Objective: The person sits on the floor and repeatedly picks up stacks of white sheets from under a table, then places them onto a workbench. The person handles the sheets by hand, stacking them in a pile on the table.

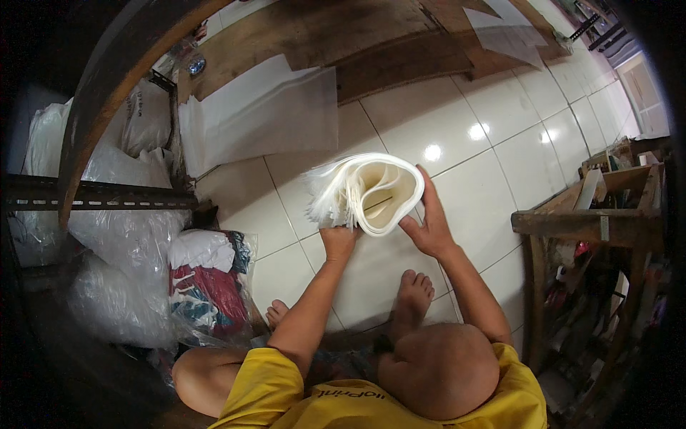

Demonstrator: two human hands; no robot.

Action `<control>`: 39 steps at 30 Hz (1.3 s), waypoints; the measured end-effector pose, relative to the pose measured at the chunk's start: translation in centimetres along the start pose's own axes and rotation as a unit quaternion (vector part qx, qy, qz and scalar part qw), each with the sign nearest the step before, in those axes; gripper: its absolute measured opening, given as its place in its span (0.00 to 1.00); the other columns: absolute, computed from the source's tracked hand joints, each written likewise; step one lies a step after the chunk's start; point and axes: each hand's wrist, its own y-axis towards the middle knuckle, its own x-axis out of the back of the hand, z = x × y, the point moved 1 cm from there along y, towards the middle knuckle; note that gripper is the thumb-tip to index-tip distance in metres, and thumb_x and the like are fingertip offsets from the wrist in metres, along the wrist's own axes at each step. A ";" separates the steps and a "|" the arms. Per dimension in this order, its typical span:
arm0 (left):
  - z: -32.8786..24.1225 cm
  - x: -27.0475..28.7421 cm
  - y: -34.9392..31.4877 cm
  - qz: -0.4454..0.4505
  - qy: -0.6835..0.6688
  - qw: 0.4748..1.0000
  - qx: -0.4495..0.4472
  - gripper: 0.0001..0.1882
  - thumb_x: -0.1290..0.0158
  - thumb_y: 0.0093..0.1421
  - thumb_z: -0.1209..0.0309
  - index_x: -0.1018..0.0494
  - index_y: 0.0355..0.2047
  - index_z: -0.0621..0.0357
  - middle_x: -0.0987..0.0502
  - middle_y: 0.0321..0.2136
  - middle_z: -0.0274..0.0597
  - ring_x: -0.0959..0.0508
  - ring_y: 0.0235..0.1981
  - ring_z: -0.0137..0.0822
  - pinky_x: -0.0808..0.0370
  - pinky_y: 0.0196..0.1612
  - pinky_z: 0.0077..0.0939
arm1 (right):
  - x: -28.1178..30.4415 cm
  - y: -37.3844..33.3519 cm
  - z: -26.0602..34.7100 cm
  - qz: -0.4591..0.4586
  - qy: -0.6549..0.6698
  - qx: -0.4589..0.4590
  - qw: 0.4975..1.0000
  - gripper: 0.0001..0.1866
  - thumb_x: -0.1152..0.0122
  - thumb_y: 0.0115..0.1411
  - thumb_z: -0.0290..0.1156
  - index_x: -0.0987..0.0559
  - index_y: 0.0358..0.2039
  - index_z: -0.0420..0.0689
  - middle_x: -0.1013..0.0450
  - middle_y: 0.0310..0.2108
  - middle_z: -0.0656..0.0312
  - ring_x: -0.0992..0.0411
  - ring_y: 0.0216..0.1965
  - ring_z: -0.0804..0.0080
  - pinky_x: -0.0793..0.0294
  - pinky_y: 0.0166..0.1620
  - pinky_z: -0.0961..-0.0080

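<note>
A thick bundle of white sheets (pixel 389 166), curled into a loose roll, is held up over the tiled floor between my two hands. At its lower left, my left hand (pixel 339 239) grips the bundle from below, with the fingers mostly hidden behind it. My right hand (pixel 432 222) wraps round the right side of the curl, thumb at the front and fingers at the back. Frayed or fanned sheet edges stick out on the left of the roll. Beyond it, more white sheets (pixel 264 114) hang over the edge of a brown wooden board (pixel 379 43).
Clear plastic bags (pixel 118 293) and a bag of folded coloured cloth (pixel 211 286) stand at the left beside a black metal rail (pixel 100 200). A wooden frame (pixel 586 223) stands at the right. Further sheets (pixel 504 32) lie on the board's far right.
</note>
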 end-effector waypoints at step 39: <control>1.1 0.3 -0.6 0.035 0.129 0.989 -0.056 0.19 0.41 0.58 0.65 0.25 0.48 0.59 0.22 0.45 0.49 0.23 0.47 0.48 0.29 0.52 0.40 | -1.3 6.6 14.5 0.036 -0.370 0.169 0.913 0.49 0.40 0.52 0.65 0.36 0.64 0.42 0.40 0.61 0.36 0.43 0.64 0.38 0.57 0.66 0.36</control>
